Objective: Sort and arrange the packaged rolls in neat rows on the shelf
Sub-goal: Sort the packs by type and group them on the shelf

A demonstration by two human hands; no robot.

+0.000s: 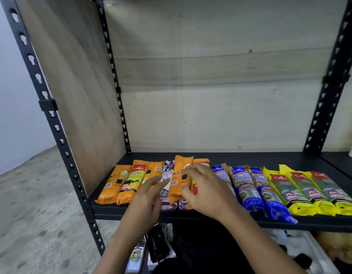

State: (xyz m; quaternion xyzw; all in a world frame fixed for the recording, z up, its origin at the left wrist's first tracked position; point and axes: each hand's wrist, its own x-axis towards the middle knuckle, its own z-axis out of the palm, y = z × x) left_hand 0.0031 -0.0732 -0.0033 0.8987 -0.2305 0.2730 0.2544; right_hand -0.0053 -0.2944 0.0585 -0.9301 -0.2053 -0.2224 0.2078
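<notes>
A row of packaged rolls lies on the black shelf (240, 158). From left to right there are orange packs (111, 186), purple-and-white packs (167, 175), blue packs (244, 186) and yellow packs (301, 192). One orange pack (179, 182) lies askew on top of the purple ones. My left hand (149, 196) reaches in with straight fingers, its tips at a purple-and-white pack. My right hand (204, 190) is spread over the askew orange pack, fingers and thumb loosely bent and touching its right side. It partly hides another orange pack (201, 161) behind.
Black slotted uprights (58, 127) frame the bay, with a wooden side panel (78, 95) on the left and a pale back wall. The rear half of the shelf is bare. Below the shelf lie dark and white items (157, 244). Concrete floor is at left.
</notes>
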